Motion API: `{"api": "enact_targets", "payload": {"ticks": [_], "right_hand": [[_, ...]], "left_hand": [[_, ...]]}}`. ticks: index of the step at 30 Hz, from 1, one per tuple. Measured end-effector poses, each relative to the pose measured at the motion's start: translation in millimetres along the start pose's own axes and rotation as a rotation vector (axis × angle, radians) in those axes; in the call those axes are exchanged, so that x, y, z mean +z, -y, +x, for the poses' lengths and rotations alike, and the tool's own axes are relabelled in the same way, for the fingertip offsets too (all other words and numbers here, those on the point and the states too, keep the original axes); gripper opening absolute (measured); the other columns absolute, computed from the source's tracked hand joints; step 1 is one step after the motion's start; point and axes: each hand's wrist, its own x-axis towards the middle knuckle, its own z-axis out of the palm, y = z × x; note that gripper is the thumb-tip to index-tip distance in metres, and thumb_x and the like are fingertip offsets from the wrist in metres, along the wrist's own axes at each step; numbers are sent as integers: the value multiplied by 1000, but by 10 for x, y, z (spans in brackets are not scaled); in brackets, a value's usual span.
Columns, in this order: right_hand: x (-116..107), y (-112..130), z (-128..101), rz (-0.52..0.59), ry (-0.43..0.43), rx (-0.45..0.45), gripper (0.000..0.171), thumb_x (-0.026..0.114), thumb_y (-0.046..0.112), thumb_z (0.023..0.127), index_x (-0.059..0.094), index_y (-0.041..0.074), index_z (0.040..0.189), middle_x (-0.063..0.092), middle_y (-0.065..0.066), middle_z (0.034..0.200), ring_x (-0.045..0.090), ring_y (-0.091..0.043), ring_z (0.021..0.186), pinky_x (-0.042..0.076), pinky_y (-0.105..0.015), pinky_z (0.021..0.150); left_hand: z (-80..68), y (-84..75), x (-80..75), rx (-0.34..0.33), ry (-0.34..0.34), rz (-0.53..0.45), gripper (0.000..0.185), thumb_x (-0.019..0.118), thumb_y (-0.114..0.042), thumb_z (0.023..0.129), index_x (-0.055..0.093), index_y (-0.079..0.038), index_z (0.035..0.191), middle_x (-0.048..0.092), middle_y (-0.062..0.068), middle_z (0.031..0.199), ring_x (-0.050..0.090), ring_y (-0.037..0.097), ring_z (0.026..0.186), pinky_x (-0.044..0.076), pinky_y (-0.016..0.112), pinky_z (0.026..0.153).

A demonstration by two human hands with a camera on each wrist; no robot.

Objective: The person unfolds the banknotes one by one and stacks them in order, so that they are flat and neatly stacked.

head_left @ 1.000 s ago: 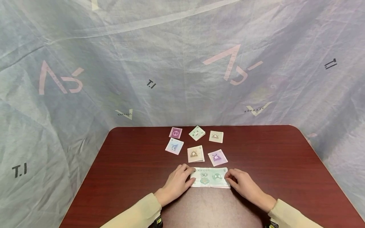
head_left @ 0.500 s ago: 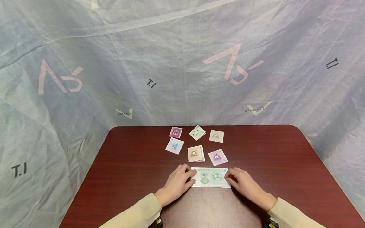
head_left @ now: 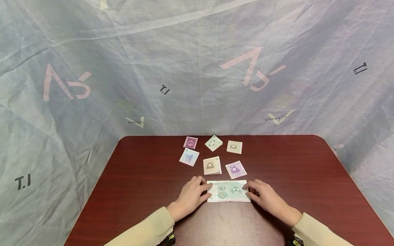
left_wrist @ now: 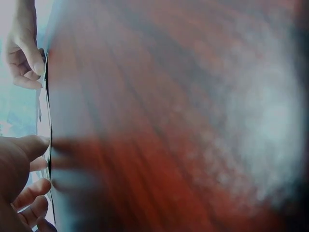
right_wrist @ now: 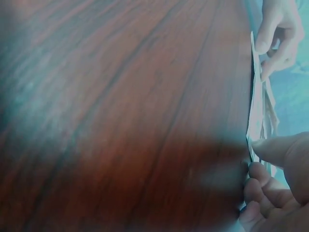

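Note:
A green play banknote marked 50 point(head_left: 228, 191) lies flat on the dark red table point(head_left: 138, 177), near its front edge. My left hand point(head_left: 207, 191) holds the note's left end, thumb on top and fingers curled at the edge. My right hand point(head_left: 250, 191) holds the right end in the same way. In the left wrist view the note point(left_wrist: 48, 121) shows edge-on, between my left thumb point(left_wrist: 29, 147) and the far right hand point(left_wrist: 21, 58). In the right wrist view my right thumb point(right_wrist: 277, 147) sits on the note's edge point(right_wrist: 255, 96), and the left hand point(right_wrist: 277, 34) is beyond it.
Several small folded play notes lie behind the green one: purple point(head_left: 190, 142), green point(head_left: 213, 142), tan point(head_left: 234, 147), blue point(head_left: 189, 157), tan point(head_left: 211, 165) and purple point(head_left: 235, 169). A pale printed sheet point(head_left: 197, 68) hangs round the back and sides of the table.
The green note and both hands have crept slightly to the right. The hold on the note's two ends looks the same.

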Motion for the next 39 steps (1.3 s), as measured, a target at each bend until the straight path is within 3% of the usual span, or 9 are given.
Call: {"api": "enact_targets", "payload": {"ticks": [11,19,27,32,39], "right_hand": [[-58,-18,-10,-71,76,38,27,84,3,82,72,19,100,50,18,79,47,0,74,43,-25,64],[-85,-36,33,-55,81,13,26,85,4,81,71,19,97,51,17,78,48,-2,73,43,-25,63],[-126,-43,107,-59,138,1,24,85,6,82,70,20,96,52,18,78,50,-4,74,45,-28,65],[-175,-17,208,-82,203,1,20,84,8,83,71,19,93,56,15,80,53,-8,77,47,-30,67],[-207,34,523,-71,202,30,9,79,5,87,73,12,89,65,12,80,57,-6,74,52,-31,69]], "left_hand": [[20,-31,33,-15,-6,-10,33,81,-32,91,77,-17,120,61,0,102,53,17,91,50,30,74],[7,-38,55,-66,-6,-82,39,84,-34,88,77,-17,123,61,-2,104,53,14,91,50,28,73],[15,-33,54,-112,-4,-151,39,85,-32,87,77,-15,122,62,-2,105,53,13,91,48,26,70],[15,-39,46,-123,2,-156,40,85,-32,87,77,-16,122,62,-3,105,53,13,92,49,27,69],[19,-37,48,-122,4,-158,40,85,-32,87,77,-16,123,62,-4,105,54,13,93,50,27,69]]}}
